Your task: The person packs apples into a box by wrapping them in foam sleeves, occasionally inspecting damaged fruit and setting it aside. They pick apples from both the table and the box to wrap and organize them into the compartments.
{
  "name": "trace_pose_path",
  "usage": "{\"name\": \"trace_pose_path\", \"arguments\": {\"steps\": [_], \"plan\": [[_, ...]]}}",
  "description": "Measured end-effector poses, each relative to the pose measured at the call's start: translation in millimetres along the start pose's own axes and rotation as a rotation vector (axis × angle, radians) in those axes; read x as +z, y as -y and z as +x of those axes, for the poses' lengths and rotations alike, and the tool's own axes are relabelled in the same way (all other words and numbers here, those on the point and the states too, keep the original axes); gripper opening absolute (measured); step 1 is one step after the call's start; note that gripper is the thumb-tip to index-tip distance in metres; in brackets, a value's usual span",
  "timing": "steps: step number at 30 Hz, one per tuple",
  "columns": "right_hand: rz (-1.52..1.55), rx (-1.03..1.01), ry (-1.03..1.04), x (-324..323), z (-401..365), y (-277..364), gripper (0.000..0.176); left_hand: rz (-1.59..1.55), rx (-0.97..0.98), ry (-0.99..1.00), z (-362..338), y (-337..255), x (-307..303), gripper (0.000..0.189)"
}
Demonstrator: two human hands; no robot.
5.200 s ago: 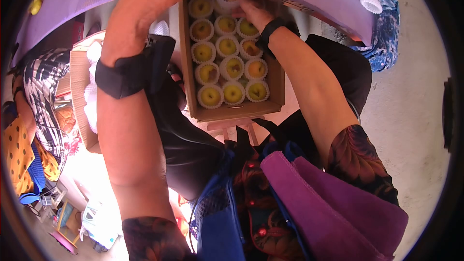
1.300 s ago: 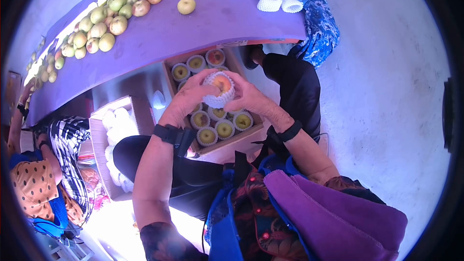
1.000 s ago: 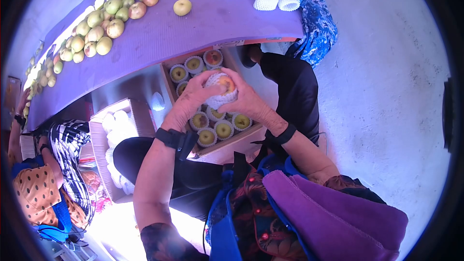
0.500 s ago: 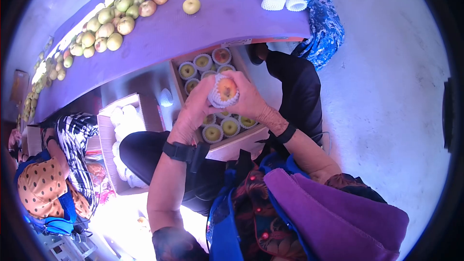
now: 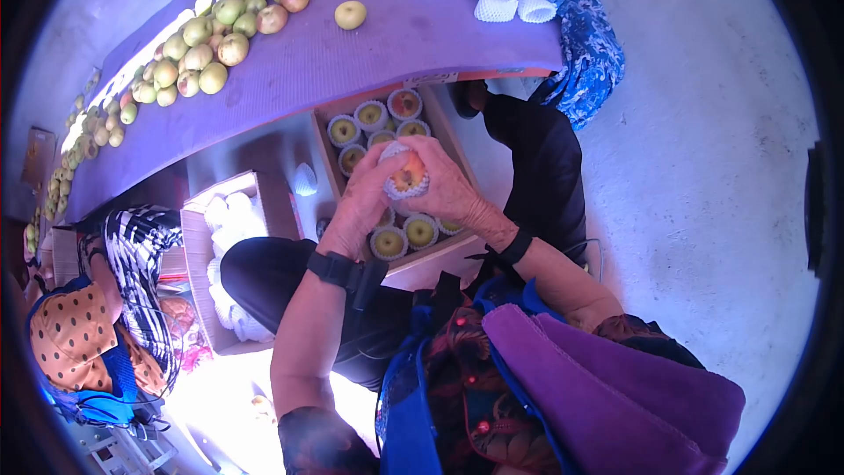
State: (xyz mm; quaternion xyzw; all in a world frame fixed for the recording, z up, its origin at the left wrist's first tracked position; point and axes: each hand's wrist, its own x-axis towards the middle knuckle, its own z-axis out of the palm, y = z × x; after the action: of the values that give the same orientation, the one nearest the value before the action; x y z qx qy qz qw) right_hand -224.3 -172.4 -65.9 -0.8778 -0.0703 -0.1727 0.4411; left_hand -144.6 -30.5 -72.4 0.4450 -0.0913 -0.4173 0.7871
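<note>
A yellow-red apple in a white foam net (image 5: 407, 178) is held between both hands, above an open box. My left hand (image 5: 362, 196) wraps its left side, with fingers over the top. On its right side, my right hand (image 5: 442, 183) curls round it. Below, the cardboard box (image 5: 456, 136) holds several net-wrapped apples (image 5: 370, 114) in rows; my hands hide its middle. Another foam net (image 5: 305, 179) stands on a surface left of the box.
Many loose apples (image 5: 197, 32) lie on the purple-covered table (image 5: 290, 62), with foam nets (image 5: 497, 8) and a blue patterned cloth (image 5: 587, 44) at its right end. A carton of white foam nets (image 5: 200, 286) stands left. A co-worker (image 5: 75, 334) sits at far left.
My left hand's fingers have moved further over the top of the wrapped apple, and the apple has tilted slightly. The co-worker's arm at far left has shifted.
</note>
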Motion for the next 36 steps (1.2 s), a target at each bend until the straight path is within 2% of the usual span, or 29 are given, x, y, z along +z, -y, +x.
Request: {"name": "trace_pose_path", "arguments": {"steps": [8,10,12,15,19,22,23,25,26,28,29,31,32,34,36], "plan": [[-0.013,0.062,0.005,8,-4,-9,0.080,0.055,-0.047,-0.048,0,2,-1,0.038],[-0.020,0.050,0.017,9,-4,-11,0.079,0.152,-0.051,-0.112,2,9,-4,0.040],[-0.212,0.087,0.064,8,-8,-11,0.077,0.151,-0.057,-0.116,2,16,-5,0.042],[-0.277,0.043,0.032,7,-11,-7,0.068,0.160,-0.061,-0.121,3,27,-8,0.046],[-0.239,0.080,0.110,9,-11,-16,0.065,0.178,-0.092,-0.125,0,32,-9,0.050],[-0.195,0.129,0.160,12,-13,-27,0.072,0.179,-0.141,-0.148,1,34,-8,0.052],[-0.158,0.136,0.151,13,-13,-29,0.067,0.176,-0.138,-0.152,-5,25,-1,0.052],[-0.120,0.138,0.146,16,-12,-37,0.061,0.520,-0.127,-0.346,-22,-2,18,0.056],[-0.116,0.167,0.143,19,-10,-43,0.062,0.515,-0.126,-0.352,-18,8,8,0.056],[-0.109,0.194,0.147,26,-4,-56,0.063,1.128,0.450,-0.530,-5,33,-18,0.048],[-0.085,0.176,0.146,28,3,-64,0.064,1.126,0.448,-0.537,-7,28,-13,0.048],[-0.060,0.159,0.150,36,21,-82,0.065,0.947,0.566,-0.169,-18,8,15,0.036],[-0.091,0.146,0.154,42,31,-92,0.065,0.942,0.563,-0.174,-22,3,25,0.036],[-0.120,0.133,0.164,52,51,-102,0.066,1.011,0.650,0.023,-32,-3,43,0.026],[-0.133,0.130,0.113,68,73,-105,0.066,1.065,0.647,0.032,-36,-10,53,0.025]]}}
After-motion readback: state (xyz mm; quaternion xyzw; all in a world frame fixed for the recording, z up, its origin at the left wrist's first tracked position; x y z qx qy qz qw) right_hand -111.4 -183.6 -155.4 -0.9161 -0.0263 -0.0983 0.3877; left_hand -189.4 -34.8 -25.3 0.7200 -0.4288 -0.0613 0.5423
